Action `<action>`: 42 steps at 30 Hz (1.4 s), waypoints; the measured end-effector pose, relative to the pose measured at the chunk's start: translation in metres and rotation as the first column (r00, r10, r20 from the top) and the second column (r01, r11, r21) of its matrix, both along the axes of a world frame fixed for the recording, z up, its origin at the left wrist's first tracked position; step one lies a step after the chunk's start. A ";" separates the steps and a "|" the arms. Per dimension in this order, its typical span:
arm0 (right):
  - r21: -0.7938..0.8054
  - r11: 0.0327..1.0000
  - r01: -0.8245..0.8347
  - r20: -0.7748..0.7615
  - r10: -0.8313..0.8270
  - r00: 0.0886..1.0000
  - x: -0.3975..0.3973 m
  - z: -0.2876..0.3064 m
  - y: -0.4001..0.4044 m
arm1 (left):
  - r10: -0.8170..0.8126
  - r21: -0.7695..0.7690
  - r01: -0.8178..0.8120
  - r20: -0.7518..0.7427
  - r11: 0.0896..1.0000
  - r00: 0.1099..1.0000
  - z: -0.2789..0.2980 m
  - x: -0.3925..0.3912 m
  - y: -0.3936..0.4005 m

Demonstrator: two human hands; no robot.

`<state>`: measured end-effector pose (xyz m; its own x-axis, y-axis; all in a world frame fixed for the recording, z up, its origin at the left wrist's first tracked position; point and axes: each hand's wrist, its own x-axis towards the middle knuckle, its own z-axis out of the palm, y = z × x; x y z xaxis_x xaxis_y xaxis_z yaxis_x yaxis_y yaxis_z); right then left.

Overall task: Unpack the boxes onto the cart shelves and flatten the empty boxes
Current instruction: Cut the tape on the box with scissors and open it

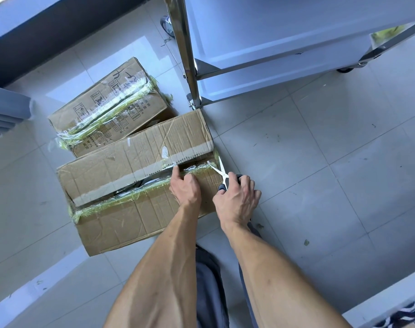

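Note:
Two taped cardboard boxes lie on the tiled floor. The near box [121,209] has its top seam partly split, with clear tape along the gap. My left hand [186,188] rests on the near flap by the seam, fingers curled at its edge. My right hand [237,197] grips dark-handled scissors [222,172], whose blades stand apart at the tape on the box's right end. The far box [102,105], printed with symbols, is still taped closed. The metal cart [261,50] stands behind, its pale shelves bare where they show.
A cart leg [190,74] stands right beside the near box's far corner, a caster [167,26] further back. A dark wall base runs across the top left. White slatted panels [5,110] sit at the left edge. A patterned mat [405,313] lies bottom right.

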<state>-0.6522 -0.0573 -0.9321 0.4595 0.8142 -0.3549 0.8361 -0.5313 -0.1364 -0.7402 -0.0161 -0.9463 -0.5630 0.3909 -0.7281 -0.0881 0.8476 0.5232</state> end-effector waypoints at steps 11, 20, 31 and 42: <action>-0.085 0.996 0.005 0.027 -0.003 1.000 0.001 0.004 -0.007 | -0.015 -0.001 0.014 -0.056 1.000 0.998 0.005 0.005 0.004; -0.080 0.996 0.034 0.000 -0.034 0.999 -0.007 -0.004 0.012 | -0.087 0.006 0.088 -0.073 0.996 0.994 0.003 0.000 -0.003; -0.028 0.999 0.030 0.034 -0.029 0.999 -0.001 -0.005 0.023 | -0.033 0.013 0.034 -0.073 0.999 0.997 0.004 0.002 0.000; -0.120 0.993 0.001 -0.005 -0.001 1.000 -0.009 -0.008 0.039 | -0.089 -0.004 0.089 -0.116 0.996 0.989 0.004 0.001 0.000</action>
<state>-0.6616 -0.0180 -0.9404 0.4582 0.7654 -0.4519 0.8351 -0.5448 -0.0759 -0.7395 -0.0159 -0.9426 -0.6068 0.4442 -0.6591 0.0490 0.8486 0.5268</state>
